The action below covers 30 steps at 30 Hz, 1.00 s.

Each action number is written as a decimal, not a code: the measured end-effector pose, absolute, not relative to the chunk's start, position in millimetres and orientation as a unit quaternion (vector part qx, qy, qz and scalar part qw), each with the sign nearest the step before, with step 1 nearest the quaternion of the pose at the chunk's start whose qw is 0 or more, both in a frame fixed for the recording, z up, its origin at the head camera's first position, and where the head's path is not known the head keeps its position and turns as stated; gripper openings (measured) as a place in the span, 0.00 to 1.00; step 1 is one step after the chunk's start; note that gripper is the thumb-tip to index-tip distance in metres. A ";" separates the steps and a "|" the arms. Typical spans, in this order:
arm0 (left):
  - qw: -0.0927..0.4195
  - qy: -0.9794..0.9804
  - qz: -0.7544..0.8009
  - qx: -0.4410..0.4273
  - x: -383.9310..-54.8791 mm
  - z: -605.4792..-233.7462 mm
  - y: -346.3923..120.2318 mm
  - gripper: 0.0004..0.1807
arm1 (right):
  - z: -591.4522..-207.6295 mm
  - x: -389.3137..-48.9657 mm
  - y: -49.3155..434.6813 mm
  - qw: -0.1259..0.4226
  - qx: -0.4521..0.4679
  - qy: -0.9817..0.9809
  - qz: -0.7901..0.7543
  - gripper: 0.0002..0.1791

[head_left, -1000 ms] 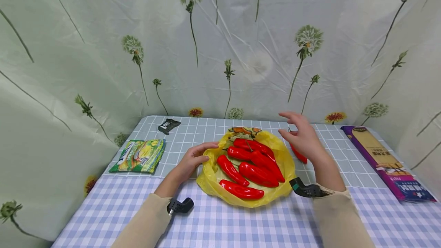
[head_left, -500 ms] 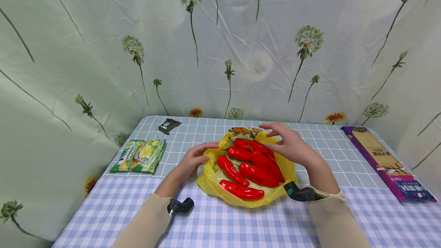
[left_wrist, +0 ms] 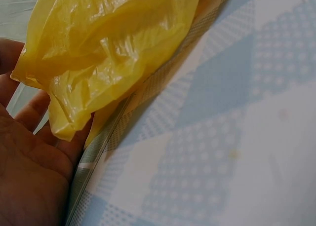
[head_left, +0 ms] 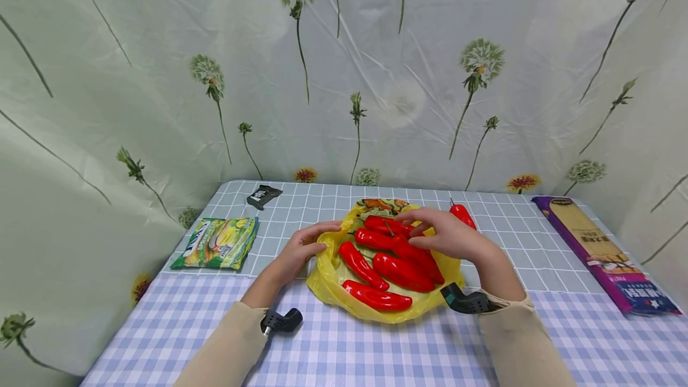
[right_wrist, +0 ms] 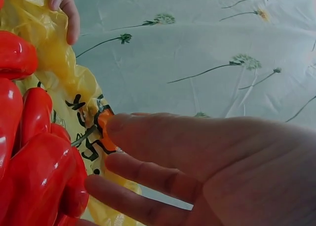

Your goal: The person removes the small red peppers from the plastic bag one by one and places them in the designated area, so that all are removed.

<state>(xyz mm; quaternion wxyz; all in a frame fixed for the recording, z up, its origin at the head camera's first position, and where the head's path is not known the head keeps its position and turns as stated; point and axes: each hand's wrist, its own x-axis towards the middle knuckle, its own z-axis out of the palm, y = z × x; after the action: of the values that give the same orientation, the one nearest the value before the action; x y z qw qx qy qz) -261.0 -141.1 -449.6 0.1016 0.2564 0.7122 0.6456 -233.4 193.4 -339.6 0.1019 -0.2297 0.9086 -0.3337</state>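
A yellow plastic bag (head_left: pixel 325 291) lies spread open in the middle of the table, with several glossy red chili peppers (head_left: pixel 405 272) inside. At its left rim, my left hand (head_left: pixel 292 254) holds the plastic between thumb and fingers; the left wrist view shows the bag (left_wrist: pixel 113 53) hanging over those fingers. My right hand (head_left: pixel 448 233) hovers over the bag's right side, thumb and fingers apart, nothing between them. In the right wrist view its fingertips (right_wrist: pixel 94 184) are close to the peppers (right_wrist: pixel 44 171); contact cannot be told. One more red pepper (head_left: pixel 463 216) lies outside the bag, behind my right hand.
At the left lies a green-yellow food packet (head_left: pixel 217 243), with a small black packet (head_left: pixel 263 196) behind it. A long purple and tan pasta pack (head_left: pixel 604 252) lies along the right edge. A flower-printed curtain (head_left: pixel 344 76) closes off the back.
My right hand has moved left from above the loose pepper to over the bag, then lower toward the peppers. The loose pepper shows more clearly now, further back. My left hand stays put.
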 end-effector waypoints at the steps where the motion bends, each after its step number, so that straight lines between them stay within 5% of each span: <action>1: 0.102 0.712 0.646 0.256 -260.9 -449.2 -141.1 0.24 | -339.7 -233.6 193.7 0.105 -0.229 0.909 -0.332 0.25; 30: 0.101 0.719 0.637 0.259 -262.4 -450.1 -141.3 0.24 | -354.2 -240.4 194.9 0.182 -0.223 0.910 -0.298 0.29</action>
<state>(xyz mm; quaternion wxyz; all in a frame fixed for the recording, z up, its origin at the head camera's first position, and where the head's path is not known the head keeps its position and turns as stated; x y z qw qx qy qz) -262.4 -141.3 -450.1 0.1011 0.2592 0.7185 0.6374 -240.4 194.9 -354.2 0.1821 -0.2227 0.9103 -0.2977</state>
